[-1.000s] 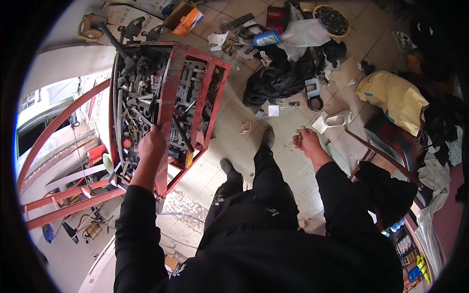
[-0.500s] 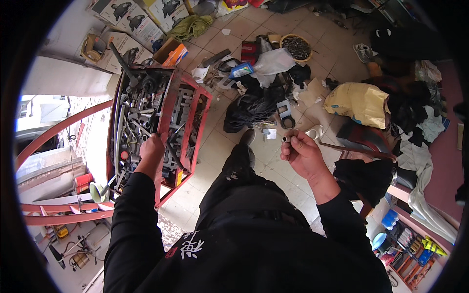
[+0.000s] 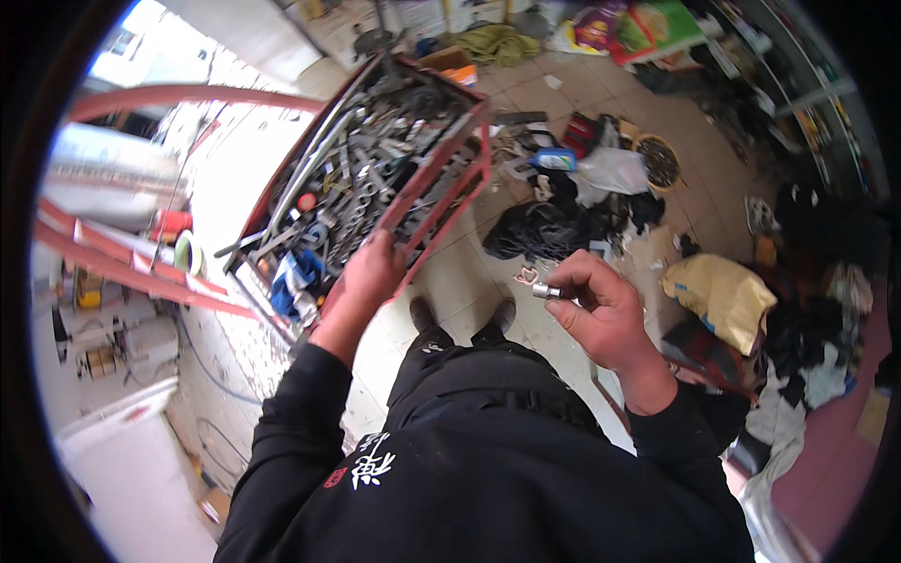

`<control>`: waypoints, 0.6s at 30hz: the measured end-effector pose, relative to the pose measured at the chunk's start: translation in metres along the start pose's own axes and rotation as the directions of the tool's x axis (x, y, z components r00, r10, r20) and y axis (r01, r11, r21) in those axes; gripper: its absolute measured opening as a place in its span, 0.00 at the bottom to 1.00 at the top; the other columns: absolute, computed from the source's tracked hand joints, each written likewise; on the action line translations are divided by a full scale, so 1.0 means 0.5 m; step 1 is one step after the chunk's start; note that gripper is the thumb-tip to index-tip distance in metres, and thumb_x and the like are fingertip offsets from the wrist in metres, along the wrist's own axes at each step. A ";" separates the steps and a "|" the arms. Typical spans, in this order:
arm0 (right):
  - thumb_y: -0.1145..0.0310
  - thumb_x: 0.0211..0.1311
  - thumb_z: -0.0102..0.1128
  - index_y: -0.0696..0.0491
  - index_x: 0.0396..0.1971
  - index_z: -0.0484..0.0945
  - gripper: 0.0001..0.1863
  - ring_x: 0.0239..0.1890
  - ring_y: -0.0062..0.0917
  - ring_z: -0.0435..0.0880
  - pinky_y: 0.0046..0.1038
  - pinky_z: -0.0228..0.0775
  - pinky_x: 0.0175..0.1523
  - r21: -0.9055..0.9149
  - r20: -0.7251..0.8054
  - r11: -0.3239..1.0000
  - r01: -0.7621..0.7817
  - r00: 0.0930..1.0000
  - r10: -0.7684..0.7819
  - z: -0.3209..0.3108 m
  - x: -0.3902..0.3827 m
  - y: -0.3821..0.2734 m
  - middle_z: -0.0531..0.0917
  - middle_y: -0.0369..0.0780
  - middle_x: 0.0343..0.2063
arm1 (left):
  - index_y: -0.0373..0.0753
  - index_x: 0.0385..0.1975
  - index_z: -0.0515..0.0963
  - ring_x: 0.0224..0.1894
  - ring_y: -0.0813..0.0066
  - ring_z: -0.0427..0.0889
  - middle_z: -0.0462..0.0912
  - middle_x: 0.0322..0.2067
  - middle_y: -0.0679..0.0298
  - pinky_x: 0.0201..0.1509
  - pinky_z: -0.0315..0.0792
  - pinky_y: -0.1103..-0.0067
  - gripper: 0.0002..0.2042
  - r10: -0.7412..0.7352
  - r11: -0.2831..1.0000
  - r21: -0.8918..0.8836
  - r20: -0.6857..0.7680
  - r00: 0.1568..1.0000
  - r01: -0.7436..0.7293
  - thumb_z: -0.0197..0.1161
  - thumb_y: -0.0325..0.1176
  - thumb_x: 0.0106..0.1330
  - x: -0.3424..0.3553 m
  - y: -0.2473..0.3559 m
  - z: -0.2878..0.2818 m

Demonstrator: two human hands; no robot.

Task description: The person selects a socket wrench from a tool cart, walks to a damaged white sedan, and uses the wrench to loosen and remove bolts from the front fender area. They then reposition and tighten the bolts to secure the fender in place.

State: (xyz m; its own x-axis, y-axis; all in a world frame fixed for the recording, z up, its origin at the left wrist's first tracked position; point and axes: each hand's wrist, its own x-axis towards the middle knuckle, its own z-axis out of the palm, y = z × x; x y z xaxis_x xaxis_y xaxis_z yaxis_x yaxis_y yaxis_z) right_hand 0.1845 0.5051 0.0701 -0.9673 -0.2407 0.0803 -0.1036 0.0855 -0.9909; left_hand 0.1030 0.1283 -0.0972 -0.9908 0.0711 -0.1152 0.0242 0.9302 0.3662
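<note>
silver socket (image 3: 545,291) pinched in our right hand (image 3: 601,314), clear of the red tool cart (image 3: 435,169) — our left hand (image 3: 374,267) curls at its rim, grip unclear — wrenches (image 3: 365,195) lie heaped inside.

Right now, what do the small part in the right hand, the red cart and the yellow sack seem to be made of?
Small part: metal, probably steel, with a smooth, bright finish; it shines silver.
Cart: probably painted metal; it looks rigid and coated red.
Sack: paper or woven plastic, I can't tell which; it looks creased, with a slight sheen.
</note>
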 end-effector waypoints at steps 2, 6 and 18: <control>0.86 0.63 0.70 0.58 0.47 0.84 0.14 0.40 0.23 0.84 0.27 0.78 0.47 -0.013 0.087 0.997 0.081 0.993 -0.080 0.059 0.050 -0.011 0.84 0.40 0.41 | 0.39 0.48 0.82 0.38 0.42 0.91 0.91 0.37 0.47 0.44 0.83 0.53 0.13 0.015 0.971 -0.239 0.060 0.998 -0.001 0.67 0.43 0.76 -0.097 -0.014 -0.032; 0.88 0.60 0.71 0.57 0.46 0.85 0.16 0.40 0.26 0.85 0.28 0.79 0.45 0.063 0.238 0.981 0.185 0.952 -0.195 0.212 0.140 -0.020 0.85 0.41 0.40 | 0.36 0.57 0.83 0.41 0.72 0.86 0.88 0.41 0.62 0.52 0.80 0.73 0.13 0.034 0.729 -0.679 0.155 0.987 0.082 0.62 0.37 0.84 -0.241 -0.007 -0.148; 0.85 0.66 0.70 0.60 0.49 0.81 0.14 0.43 0.23 0.82 0.25 0.75 0.48 0.186 0.542 0.982 0.039 0.830 -0.135 0.726 0.255 -0.054 0.82 0.41 0.44 | 0.38 0.56 0.77 0.36 0.55 0.87 0.86 0.37 0.54 0.43 0.79 0.65 0.10 0.090 0.478 -0.866 -0.118 0.989 -0.147 0.63 0.33 0.82 -0.351 -0.286 -0.415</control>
State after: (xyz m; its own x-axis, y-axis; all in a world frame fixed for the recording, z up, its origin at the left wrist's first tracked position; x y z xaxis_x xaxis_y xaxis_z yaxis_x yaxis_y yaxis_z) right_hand 0.1480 0.1211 0.0679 -0.6631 -0.7349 0.1424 -0.0958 -0.1053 -0.9898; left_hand 0.2459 -0.0918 0.0620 -0.9933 0.1118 0.0282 0.0419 0.1219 0.9917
